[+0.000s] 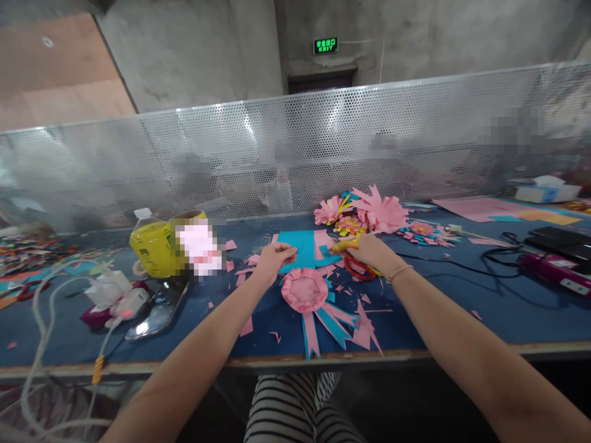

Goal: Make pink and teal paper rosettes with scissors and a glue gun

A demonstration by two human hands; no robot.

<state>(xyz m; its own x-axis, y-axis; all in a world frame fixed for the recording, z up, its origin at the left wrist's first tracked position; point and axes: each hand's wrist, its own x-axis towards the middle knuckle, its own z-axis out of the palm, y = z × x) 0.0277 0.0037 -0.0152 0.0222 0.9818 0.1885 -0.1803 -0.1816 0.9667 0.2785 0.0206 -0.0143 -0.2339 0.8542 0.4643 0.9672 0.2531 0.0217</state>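
1. Curling left hand [276,256] at blue paper rectangle [301,241]; cannot tell if closed or holding anything.
2. Holding yellow taper-tipped tool [345,245] in closed right hand [372,251].
3. Noted round pink paper rosette [305,291] on blue table [447,307], between forearms.

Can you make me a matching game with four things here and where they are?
Things:
1. round, ruffled pink paper rosette
2. white-capped bottle with yellow label
3. yellow handheld tool
4. white-and-blue tissue box

Places:
A. in the right hand
B. toward the blue desk's right end
C. just beyond the black-and-white striped trousers
D. left of the left hand

Pairs: 1-C, 2-D, 3-A, 4-B
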